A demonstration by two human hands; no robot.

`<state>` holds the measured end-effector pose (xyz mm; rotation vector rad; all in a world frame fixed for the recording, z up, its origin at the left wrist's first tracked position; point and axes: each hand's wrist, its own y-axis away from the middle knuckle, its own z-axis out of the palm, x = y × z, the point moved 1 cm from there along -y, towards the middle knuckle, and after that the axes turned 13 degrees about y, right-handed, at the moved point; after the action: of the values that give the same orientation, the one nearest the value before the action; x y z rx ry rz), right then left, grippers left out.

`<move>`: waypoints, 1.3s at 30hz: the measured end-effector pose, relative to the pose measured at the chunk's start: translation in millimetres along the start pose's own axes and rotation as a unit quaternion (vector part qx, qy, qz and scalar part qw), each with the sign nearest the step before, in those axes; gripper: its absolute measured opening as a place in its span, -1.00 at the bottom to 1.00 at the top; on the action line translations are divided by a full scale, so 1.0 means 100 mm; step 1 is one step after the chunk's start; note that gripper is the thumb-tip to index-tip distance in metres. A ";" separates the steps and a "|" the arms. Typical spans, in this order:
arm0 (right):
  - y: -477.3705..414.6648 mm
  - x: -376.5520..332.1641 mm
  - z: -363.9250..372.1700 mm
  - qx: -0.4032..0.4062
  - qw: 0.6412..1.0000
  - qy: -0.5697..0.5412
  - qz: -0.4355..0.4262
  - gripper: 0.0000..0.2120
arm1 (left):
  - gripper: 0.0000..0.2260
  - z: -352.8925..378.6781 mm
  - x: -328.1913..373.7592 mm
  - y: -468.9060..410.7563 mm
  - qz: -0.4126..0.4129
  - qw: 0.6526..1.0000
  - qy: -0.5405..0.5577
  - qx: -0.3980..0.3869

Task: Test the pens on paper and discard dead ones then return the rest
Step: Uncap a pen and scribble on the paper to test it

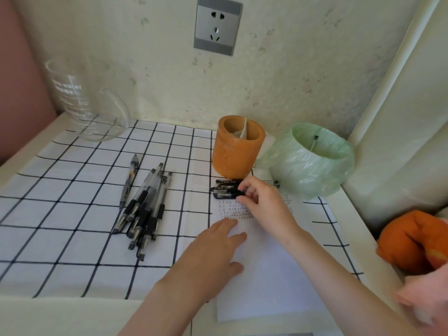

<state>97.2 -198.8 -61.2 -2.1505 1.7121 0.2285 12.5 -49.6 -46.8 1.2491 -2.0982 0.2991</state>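
A white paper sheet (266,275) with rows of small test marks lies on the checked cloth. My left hand (213,251) presses flat on the paper with straight fingers. My right hand (261,197) reaches to a small row of black-capped pens (225,189) at the paper's far edge, its fingers curled round their ends. A pile of several uncapped pens (145,207) lies to the left. Behind stand the orange pen holder (238,146) and a green-bagged bin (315,161) with one pen inside.
A glass measuring jug (87,100) stands at the back left by the wall. A wall socket (217,25) is above. An orange cloth object (417,241) lies at the right edge, beside a pink fabric. The checked cloth (60,214) covers the table.
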 end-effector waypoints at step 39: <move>0.64 -0.32 -0.20 -0.106 0.985 -0.124 0.061 -0.89 | -0.65 -0.32 -0.26 0.19 -0.200 0.935 -0.039 0.291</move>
<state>25.4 -189.4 -43.8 -2.0563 1.7403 0.7110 18.2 -6.0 -36.8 2.0219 -1.8113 0.7282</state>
